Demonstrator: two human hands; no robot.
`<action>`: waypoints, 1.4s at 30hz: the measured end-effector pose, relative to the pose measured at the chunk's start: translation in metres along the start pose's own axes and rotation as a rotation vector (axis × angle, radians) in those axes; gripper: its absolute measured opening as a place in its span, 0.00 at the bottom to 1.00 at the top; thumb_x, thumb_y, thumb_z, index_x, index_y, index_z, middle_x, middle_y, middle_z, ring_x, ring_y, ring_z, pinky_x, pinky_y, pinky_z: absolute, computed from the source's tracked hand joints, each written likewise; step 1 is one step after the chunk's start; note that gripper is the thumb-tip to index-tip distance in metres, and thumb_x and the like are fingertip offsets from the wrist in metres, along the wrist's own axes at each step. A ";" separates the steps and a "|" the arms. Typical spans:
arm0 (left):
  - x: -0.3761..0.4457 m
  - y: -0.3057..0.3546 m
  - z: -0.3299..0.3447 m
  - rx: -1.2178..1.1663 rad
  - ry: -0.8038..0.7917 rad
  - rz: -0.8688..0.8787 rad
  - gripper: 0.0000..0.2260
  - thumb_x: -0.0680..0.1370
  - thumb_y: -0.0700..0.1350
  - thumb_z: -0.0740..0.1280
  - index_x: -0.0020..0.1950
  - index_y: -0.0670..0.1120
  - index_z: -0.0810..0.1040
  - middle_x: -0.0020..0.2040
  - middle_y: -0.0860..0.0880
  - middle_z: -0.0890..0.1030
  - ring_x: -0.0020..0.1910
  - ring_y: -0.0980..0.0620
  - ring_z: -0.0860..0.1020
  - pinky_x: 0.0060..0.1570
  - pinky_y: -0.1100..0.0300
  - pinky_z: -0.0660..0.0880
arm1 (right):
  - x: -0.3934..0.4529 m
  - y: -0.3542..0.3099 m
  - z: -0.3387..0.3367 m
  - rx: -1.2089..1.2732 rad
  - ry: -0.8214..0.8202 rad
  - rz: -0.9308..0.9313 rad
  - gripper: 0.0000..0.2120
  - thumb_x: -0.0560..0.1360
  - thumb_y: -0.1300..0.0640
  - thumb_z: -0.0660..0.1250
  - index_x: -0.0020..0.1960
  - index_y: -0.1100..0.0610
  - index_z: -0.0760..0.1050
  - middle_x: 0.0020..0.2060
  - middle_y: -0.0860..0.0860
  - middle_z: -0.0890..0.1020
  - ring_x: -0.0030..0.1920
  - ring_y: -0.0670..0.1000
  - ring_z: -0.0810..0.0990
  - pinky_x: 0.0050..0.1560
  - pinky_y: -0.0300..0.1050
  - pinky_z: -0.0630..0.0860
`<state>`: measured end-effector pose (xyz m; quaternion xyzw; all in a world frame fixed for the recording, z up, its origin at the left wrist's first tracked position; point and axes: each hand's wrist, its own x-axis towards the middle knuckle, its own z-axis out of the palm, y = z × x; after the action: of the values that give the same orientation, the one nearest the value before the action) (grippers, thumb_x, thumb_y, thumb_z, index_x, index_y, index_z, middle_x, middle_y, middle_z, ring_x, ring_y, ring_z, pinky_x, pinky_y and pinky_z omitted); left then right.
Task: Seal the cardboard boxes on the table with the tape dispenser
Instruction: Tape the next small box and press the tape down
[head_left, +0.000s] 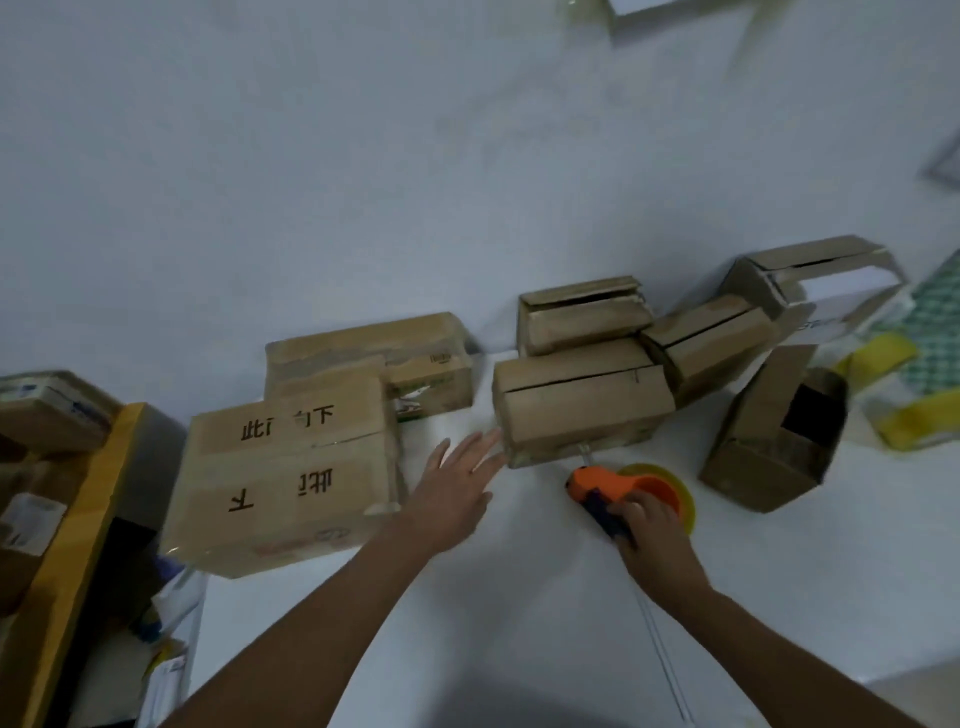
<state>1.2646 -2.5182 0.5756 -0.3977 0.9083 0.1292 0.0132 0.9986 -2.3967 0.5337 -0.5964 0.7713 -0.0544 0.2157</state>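
Several brown cardboard boxes stand on the white table (545, 597). My right hand (652, 530) grips the dark handle of the orange tape dispenser (618, 491), which carries a yellow tape roll and sits just in front of the middle box (582, 410). My left hand (457, 491) lies flat with straight fingers, its fingertips touching that box's left lower corner. A large box with black printed characters (291, 478) sits to the left. A box with an open end (774, 431) lies at the right.
More boxes (582, 314) line the white wall behind. An open box (815, 280) and a green-and-yellow bag (909, 358) sit at the far right. A yellow-edged shelf (78, 519) with parcels stands at the left.
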 end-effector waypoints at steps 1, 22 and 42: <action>0.013 0.008 0.003 0.006 -0.027 0.019 0.24 0.83 0.45 0.60 0.79 0.53 0.58 0.81 0.53 0.43 0.80 0.52 0.44 0.76 0.47 0.42 | 0.001 0.009 -0.002 -0.043 -0.028 -0.026 0.20 0.78 0.57 0.64 0.69 0.52 0.70 0.68 0.52 0.70 0.66 0.54 0.69 0.64 0.46 0.68; 0.085 0.038 0.017 0.244 -0.157 -0.284 0.39 0.80 0.51 0.64 0.81 0.46 0.40 0.81 0.43 0.51 0.78 0.44 0.53 0.75 0.47 0.54 | 0.006 0.075 -0.001 -0.279 -0.097 -0.160 0.22 0.80 0.47 0.59 0.72 0.53 0.65 0.67 0.51 0.71 0.64 0.54 0.71 0.61 0.49 0.62; -0.038 0.078 0.039 0.125 -0.099 -0.110 0.34 0.81 0.64 0.55 0.81 0.50 0.51 0.81 0.47 0.53 0.79 0.46 0.51 0.78 0.49 0.47 | -0.026 0.022 -0.018 0.558 0.080 0.074 0.26 0.81 0.59 0.62 0.77 0.58 0.59 0.73 0.55 0.66 0.73 0.55 0.65 0.73 0.53 0.63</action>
<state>1.2311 -2.4304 0.5606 -0.4383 0.8897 0.0908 0.0898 0.9766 -2.3693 0.5493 -0.4828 0.7555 -0.2805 0.3427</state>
